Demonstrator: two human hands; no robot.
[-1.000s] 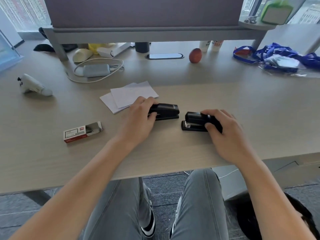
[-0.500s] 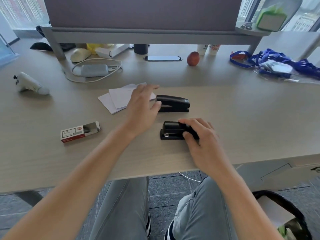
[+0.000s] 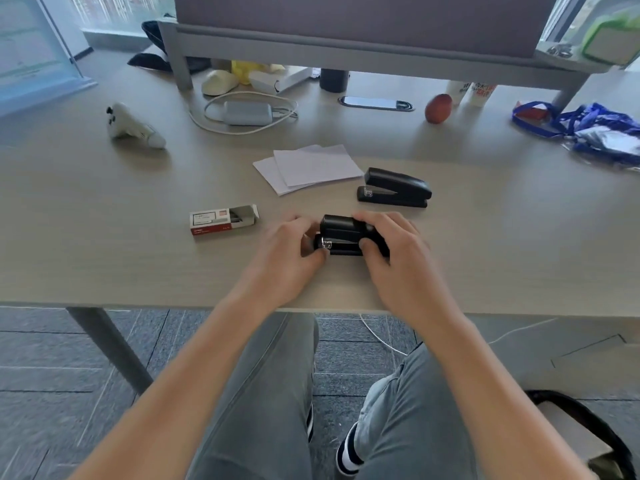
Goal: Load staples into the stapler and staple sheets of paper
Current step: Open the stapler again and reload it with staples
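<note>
A small black stapler point(image 3: 341, 235) lies near the desk's front edge, held from both sides. My right hand point(image 3: 394, 258) grips its rear half, thumb on the near side. My left hand point(image 3: 289, 252) holds its front end, fingers curled at the metal tip. A second black stapler point(image 3: 396, 188) sits free farther back on the desk. Beside it to the left lies a small stack of white paper sheets point(image 3: 308, 168). An open red-and-white staple box point(image 3: 223, 220) lies left of my hands.
On the wooden desk point(image 3: 104, 237) a white game controller point(image 3: 133, 128) sits far left, a grey charger with cable point(image 3: 247, 112) behind the paper. A red apple point(image 3: 438, 108) and blue lanyards point(image 3: 585, 128) lie at the back right. A monitor riser point(image 3: 346, 46) spans the back.
My left hand let go of the rear stapler and came to the front end of the near stapler. My right hand drew that stapler left and closer.
</note>
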